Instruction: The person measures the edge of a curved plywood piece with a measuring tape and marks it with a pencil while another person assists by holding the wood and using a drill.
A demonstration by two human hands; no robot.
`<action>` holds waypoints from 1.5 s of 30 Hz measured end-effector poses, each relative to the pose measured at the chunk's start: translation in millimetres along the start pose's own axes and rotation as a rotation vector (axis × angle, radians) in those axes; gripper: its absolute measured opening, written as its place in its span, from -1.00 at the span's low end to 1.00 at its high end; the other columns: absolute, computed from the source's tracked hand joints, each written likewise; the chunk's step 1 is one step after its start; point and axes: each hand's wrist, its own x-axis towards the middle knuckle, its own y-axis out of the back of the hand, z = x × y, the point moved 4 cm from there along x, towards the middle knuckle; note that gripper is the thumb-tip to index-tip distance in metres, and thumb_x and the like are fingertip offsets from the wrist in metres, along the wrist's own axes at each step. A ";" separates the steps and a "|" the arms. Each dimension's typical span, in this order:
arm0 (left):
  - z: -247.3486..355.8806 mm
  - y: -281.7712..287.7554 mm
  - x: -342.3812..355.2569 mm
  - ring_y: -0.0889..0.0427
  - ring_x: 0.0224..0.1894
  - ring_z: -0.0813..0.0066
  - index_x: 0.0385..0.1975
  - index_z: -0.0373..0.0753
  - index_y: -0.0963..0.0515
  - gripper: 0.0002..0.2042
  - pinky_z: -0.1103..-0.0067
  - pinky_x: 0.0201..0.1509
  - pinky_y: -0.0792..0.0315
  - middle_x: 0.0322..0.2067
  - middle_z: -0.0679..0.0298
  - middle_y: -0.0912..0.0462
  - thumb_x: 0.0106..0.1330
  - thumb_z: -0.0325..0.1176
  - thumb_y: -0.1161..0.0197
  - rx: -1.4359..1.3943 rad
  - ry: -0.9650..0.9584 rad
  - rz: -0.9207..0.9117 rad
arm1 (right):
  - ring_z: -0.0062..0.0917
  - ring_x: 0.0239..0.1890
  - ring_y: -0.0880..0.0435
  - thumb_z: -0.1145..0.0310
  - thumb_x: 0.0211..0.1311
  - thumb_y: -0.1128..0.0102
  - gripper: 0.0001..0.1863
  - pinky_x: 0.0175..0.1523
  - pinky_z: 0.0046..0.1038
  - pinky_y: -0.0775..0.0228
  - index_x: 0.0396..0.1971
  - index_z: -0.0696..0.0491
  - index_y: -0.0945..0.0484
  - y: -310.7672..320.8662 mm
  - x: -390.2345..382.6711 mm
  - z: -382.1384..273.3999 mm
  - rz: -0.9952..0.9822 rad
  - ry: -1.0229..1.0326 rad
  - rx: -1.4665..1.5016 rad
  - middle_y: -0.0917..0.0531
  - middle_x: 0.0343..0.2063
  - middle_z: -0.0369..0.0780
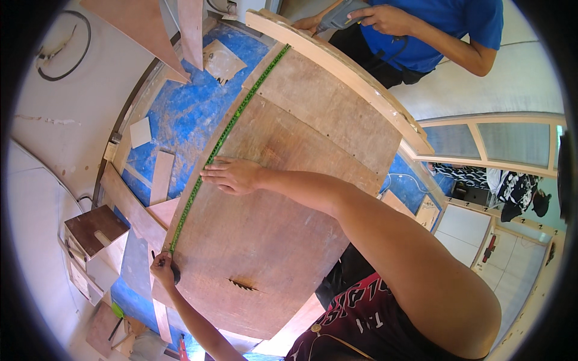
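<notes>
A green tape measure blade (226, 133) lies stretched along the left edge of a large brown plywood panel (283, 210). At its near end my left hand (161, 269) is closed around the dark tape measure case (175, 272), which is partly hidden by the fingers. A thin dark stick, perhaps a pencil, pokes up from that hand. My right hand (232, 175) lies flat on the panel midway along, fingers stretched out and fingertips at the blade. The blade's far end reaches a pale wooden beam (349, 75) across the panel's far side.
Behind the beam, a co-worker in a blue shirt (439, 30) holds a grey power tool (342, 17). Wood offcuts (161, 177) lie on blue floor sheeting (180, 114) to the left, near a brown-topped wooden box (96, 231). A framed wooden panel (487, 141) stands at right.
</notes>
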 end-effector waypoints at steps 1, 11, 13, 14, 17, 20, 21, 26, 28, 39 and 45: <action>0.7 -0.6 -0.1 -0.36 -0.51 0.68 -0.34 -0.36 -0.74 -0.83 0.60 -0.45 -0.21 -0.59 0.47 -0.52 0.19 -0.39 -0.52 0.004 -0.005 0.004 | -0.44 0.56 -0.14 0.10 0.58 0.23 -0.41 0.66 -0.20 0.21 0.51 -0.01 -0.21 0.1 0.0 0.2 -0.005 -0.001 -0.004 -0.22 0.53 -0.27; -4.6 1.8 1.3 -0.36 -0.54 0.66 -0.35 -0.37 -0.74 -0.84 0.58 -0.47 -0.20 -0.61 0.43 -0.55 0.17 -0.42 -0.51 -0.003 0.001 0.006 | -0.44 0.56 -0.14 0.10 0.59 0.24 -0.41 0.66 -0.20 0.21 0.50 -0.01 -0.22 1.9 1.6 -1.4 -0.017 -0.006 -0.002 -0.20 0.54 -0.27; -4.4 0.5 1.3 -0.36 -0.54 0.66 -0.35 -0.37 -0.74 -0.85 0.58 -0.46 -0.21 -0.61 0.43 -0.55 0.16 -0.43 -0.51 0.001 0.001 0.006 | -0.44 0.56 -0.14 0.10 0.59 0.24 -0.41 0.66 -0.19 0.21 0.50 -0.01 -0.22 1.0 0.8 -0.1 -0.011 -0.008 0.005 -0.20 0.54 -0.27; -3.2 0.0 0.8 -0.37 -0.54 0.66 -0.35 -0.36 -0.74 -0.85 0.58 -0.46 -0.21 -0.61 0.43 -0.55 0.16 -0.43 -0.50 0.004 0.003 0.006 | -0.44 0.56 -0.14 0.10 0.59 0.24 -0.41 0.66 -0.19 0.21 0.50 -0.01 -0.22 0.8 0.8 -0.1 -0.009 -0.008 0.011 -0.20 0.54 -0.27; -0.4 -1.5 -0.1 -0.36 -0.54 0.65 -0.35 -0.36 -0.74 -0.86 0.59 -0.45 -0.23 -0.60 0.43 -0.55 0.15 -0.45 -0.49 0.008 -0.003 0.020 | -0.44 0.56 -0.14 0.10 0.59 0.24 -0.41 0.66 -0.19 0.21 0.50 -0.01 -0.21 -0.5 -1.0 -0.1 -0.019 -0.012 0.007 -0.20 0.53 -0.27; -4.4 -1.1 0.8 -0.37 -0.54 0.65 -0.34 -0.36 -0.74 -0.86 0.59 -0.45 -0.23 -0.60 0.43 -0.55 0.15 -0.45 -0.48 0.005 0.026 0.010 | -0.45 0.57 -0.13 0.10 0.59 0.25 -0.41 0.66 -0.19 0.22 0.51 -0.01 -0.21 -0.5 0.3 0.8 -0.024 -0.016 0.009 -0.20 0.53 -0.27; -7.5 2.0 1.8 -0.36 -0.54 0.66 -0.34 -0.35 -0.75 -0.85 0.60 -0.46 -0.23 -0.61 0.44 -0.54 0.16 -0.42 -0.50 0.016 0.027 0.014 | -0.45 0.57 -0.13 0.10 0.59 0.25 -0.41 0.66 -0.19 0.22 0.51 -0.01 -0.20 0.2 2.7 0.2 -0.023 -0.011 0.001 -0.20 0.54 -0.27; -1.8 1.0 0.3 -0.37 -0.55 0.67 -0.34 -0.35 -0.75 -0.85 0.59 -0.45 -0.23 -0.61 0.44 -0.56 0.16 -0.43 -0.50 0.041 0.016 0.023 | -0.45 0.57 -0.12 0.09 0.59 0.26 -0.40 0.67 -0.20 0.23 0.51 -0.01 -0.20 1.4 1.2 -0.1 -0.042 -0.014 -0.015 -0.18 0.54 -0.27; 2.0 -0.3 0.6 -0.37 -0.55 0.67 -0.35 -0.34 -0.75 -0.86 0.59 -0.45 -0.23 -0.61 0.43 -0.55 0.16 -0.43 -0.50 0.026 0.004 0.029 | -0.45 0.57 -0.11 0.09 0.59 0.27 -0.40 0.67 -0.20 0.23 0.51 0.00 -0.19 1.3 0.9 0.5 -0.045 -0.014 -0.006 -0.18 0.55 -0.28; -0.3 1.3 1.6 -0.37 -0.56 0.67 -0.35 -0.33 -0.75 -0.85 0.59 -0.47 -0.23 -0.63 0.42 -0.55 0.16 -0.40 -0.52 0.041 0.014 0.029 | -0.44 0.58 -0.10 0.08 0.61 0.29 -0.40 0.66 -0.20 0.21 0.52 0.02 -0.18 2.0 1.5 1.1 -0.057 -0.013 -0.015 -0.16 0.55 -0.26; -5.4 1.4 1.2 -0.35 -0.57 0.69 -0.33 -0.33 -0.76 -0.83 0.60 -0.48 -0.21 -0.63 0.44 -0.55 0.16 -0.38 -0.53 0.023 0.007 0.044 | -0.43 0.58 -0.10 0.08 0.61 0.29 -0.39 0.66 -0.20 0.22 0.51 0.03 -0.18 3.1 3.2 0.0 -0.070 -0.011 -0.011 -0.15 0.55 -0.25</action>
